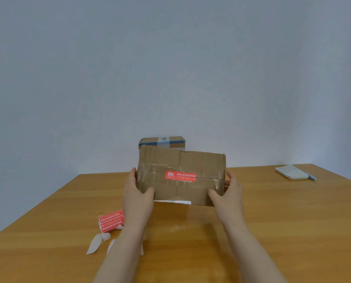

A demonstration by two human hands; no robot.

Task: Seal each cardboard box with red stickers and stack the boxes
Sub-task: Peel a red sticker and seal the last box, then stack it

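held box: cardboard box (pixel 180 178) is over the middle of the surface (pixel 272 221), with its seamed face tipped toward the camera. It looks raised, but I can't tell if its lower edge touches the wood.
hands: left hand (pixel 137 198) is clamped on the box's left end and right hand (pixel 228 196) on its right end. Thumbs lie on the facing side.
why this grip: holding both ends keeps the wide box level and leaves the seam open to check. My read is that it's sealed and ready to stack.
seal: red sticker (pixel 180 176) lies across the flap seam at mid-face, over old clear tape, and looks flat.
stack target: second box (pixel 162 142), with blue tape, stands at the middle of the far edge, right behind the held one. It's likely the base.
supplies: sticker sheets (pixel 111 220) lie toward the left edge, partly under the left forearm. Backing strips (pixel 96 243) lie just beside them, closer to the near edge.
other: notebook (pixel 292 172) with pen (pixel 311 177) touching it sits by the far right corner, well apart.
hidden: fingers behind the box ends are out of view, and the held box covers the second box's lower part. Sticker print is too small to read, and the white label (pixel 172 201) on the held box's bottom edge only partly shows.
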